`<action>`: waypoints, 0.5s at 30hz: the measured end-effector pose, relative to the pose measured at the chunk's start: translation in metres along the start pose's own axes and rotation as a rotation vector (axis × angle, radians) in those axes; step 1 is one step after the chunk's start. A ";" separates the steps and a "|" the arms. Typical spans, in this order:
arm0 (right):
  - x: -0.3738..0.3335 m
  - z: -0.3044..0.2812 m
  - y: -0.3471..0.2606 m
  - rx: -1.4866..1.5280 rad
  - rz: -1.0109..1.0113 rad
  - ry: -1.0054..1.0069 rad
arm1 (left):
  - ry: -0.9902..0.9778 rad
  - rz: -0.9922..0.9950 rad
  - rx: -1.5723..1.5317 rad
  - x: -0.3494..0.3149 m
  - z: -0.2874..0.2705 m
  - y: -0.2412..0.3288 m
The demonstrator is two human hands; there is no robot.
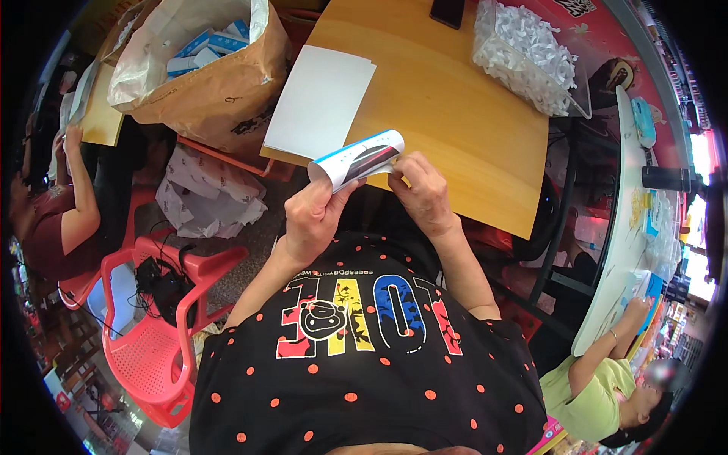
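Between my two hands, just off the front edge of the wooden table, is a curled printed card [362, 159]. It is white with a blue edge and a dark picture, bent round into a tube-like shape. My left hand [312, 214] grips its left end, the thumb along the near side and the other fingers partly hidden by the card. At the other end my right hand [423, 194] pinches the card's edge between thumb and fingers. A stack of white sheets [318, 102] lies on the table just beyond the card.
The wooden table [455, 114] bears a clear bin [582, 98] of shredded white paper and a dark phone [447, 11]. At left stand a large brown bag [220, 114] of blue-and-white boxes and a red chair [148, 337]. Other people work at far left and lower right.
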State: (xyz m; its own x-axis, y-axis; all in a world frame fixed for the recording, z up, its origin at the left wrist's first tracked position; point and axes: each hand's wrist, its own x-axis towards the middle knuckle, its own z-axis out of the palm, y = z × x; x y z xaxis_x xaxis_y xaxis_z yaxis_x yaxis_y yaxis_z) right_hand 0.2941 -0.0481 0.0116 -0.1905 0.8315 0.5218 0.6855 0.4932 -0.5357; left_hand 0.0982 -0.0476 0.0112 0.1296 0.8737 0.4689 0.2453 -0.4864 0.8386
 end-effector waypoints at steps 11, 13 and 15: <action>0.009 -0.034 0.008 0.679 0.721 -0.207 | -0.042 0.154 0.124 0.003 -0.014 0.001; 0.013 -0.033 0.007 0.669 0.723 -0.273 | -0.078 0.173 0.168 0.004 -0.018 0.002; 0.014 -0.035 0.008 0.698 0.723 -0.336 | -0.095 0.190 0.184 0.005 -0.020 0.004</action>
State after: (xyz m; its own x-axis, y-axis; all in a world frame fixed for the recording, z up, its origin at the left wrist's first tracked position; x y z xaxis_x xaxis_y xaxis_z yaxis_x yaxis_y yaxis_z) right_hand 0.3213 -0.0412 0.0383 -0.1558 0.9614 -0.2266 0.1783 -0.1983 -0.9638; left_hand 0.0805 -0.0457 0.0226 0.2773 0.7682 0.5771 0.3771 -0.6395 0.6700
